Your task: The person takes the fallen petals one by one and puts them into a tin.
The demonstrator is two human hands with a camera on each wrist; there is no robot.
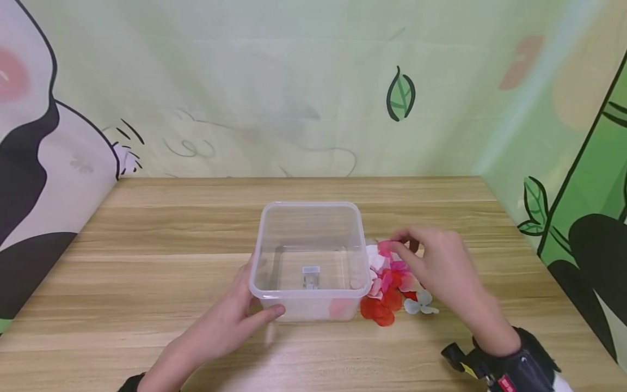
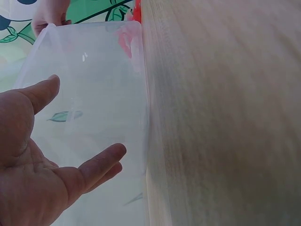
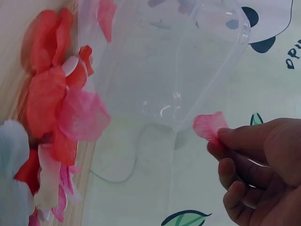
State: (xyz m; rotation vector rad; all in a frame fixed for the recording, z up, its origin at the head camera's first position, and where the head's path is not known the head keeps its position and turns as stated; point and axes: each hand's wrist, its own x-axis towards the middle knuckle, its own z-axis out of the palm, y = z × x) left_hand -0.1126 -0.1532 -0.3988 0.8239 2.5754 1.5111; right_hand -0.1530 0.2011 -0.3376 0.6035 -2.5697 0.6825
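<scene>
Backdrop lettering (image 3: 294, 55) is cut off at frame edge — right hand (image 1: 442, 260) pinches pink petal (image 3: 208, 126); left hand (image 1: 231, 324), fingers spread, at clear box (image 1: 313, 302).

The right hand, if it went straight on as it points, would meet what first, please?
Probably the plastic container, on its right side; depth is unclear, so the right hand might pass above it.
</scene>
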